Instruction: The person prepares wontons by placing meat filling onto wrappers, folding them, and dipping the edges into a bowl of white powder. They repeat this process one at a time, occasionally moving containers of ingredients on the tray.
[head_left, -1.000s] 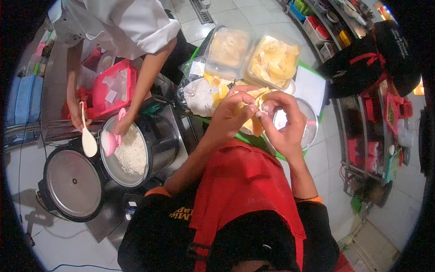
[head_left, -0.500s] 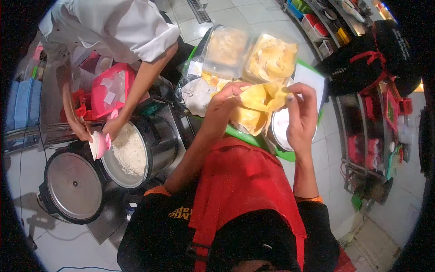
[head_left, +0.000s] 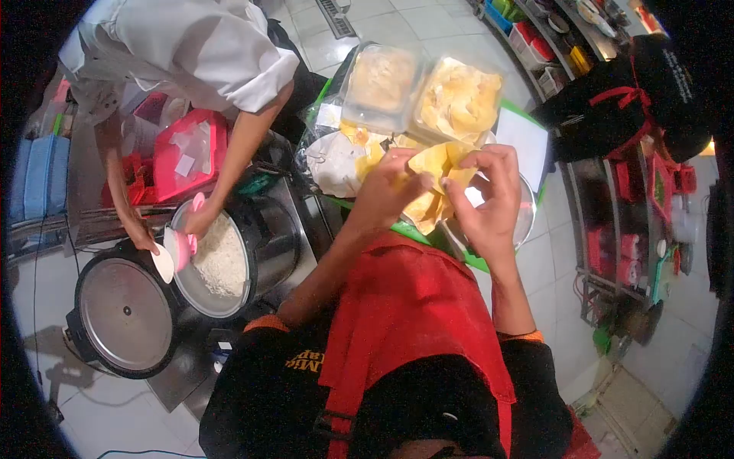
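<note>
In front of my red apron I hold a thin, soft yellow wrapper (head_left: 437,162), bent and folded between both hands. My left hand (head_left: 386,190) pinches its left side, fingers closed. My right hand (head_left: 492,193) grips the right side between thumb and curled fingers. Below my fingers another yellow piece (head_left: 423,211) shows, partly covered. Just beyond sit a clear tub of yellow sheets (head_left: 459,99) and a clear tub with pale contents (head_left: 378,80). A round white container (head_left: 524,218) stands behind my right hand, largely hidden by it.
To the left, a co-worker in a white shirt (head_left: 183,53) holds a pink scoop (head_left: 183,249) and a white dish over a large pot of rice (head_left: 220,264). Its open lid (head_left: 126,312) lies beside it. Shelves and a person in black (head_left: 650,99) are at right.
My hands have come closer together, and the yellow wrapper is now folded smaller between them. The right hand has moved left and its fingers curl more. The co-worker's scoop has shifted slightly.
</note>
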Motion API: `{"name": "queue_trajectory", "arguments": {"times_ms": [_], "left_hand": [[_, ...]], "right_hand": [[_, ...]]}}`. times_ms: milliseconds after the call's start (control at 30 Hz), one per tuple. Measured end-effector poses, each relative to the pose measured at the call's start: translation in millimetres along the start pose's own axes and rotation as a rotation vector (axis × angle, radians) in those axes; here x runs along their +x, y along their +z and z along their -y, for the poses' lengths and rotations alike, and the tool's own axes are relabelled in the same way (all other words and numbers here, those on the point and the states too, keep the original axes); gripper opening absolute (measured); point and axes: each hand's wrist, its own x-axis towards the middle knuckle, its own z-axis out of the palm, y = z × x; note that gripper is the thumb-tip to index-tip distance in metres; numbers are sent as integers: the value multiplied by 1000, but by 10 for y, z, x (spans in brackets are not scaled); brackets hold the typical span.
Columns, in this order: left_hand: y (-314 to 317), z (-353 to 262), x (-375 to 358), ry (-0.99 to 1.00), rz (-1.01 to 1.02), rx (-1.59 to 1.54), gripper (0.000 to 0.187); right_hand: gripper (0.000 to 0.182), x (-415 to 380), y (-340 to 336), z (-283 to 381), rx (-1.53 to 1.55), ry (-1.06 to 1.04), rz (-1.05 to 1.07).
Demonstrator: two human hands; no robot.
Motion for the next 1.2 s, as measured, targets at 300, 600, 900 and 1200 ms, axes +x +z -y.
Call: {"name": "queue_trajectory", "arguments": {"times_ms": [300,600,900,1200], "left_hand": [[80,101,-11,-58,56,80,18],[-121,71,1,-147,19,-100,20],[71,-26,-71,205,-74,277,33],[45,-4,-47,232,104,373,28]], "right_hand": [[27,22,-97,-51,34,37,114],[21,103,-280,-197,24,30,116],[24,43,-108,-75,284,269,183],[37,28,-235,-50,341,278,221]]}}
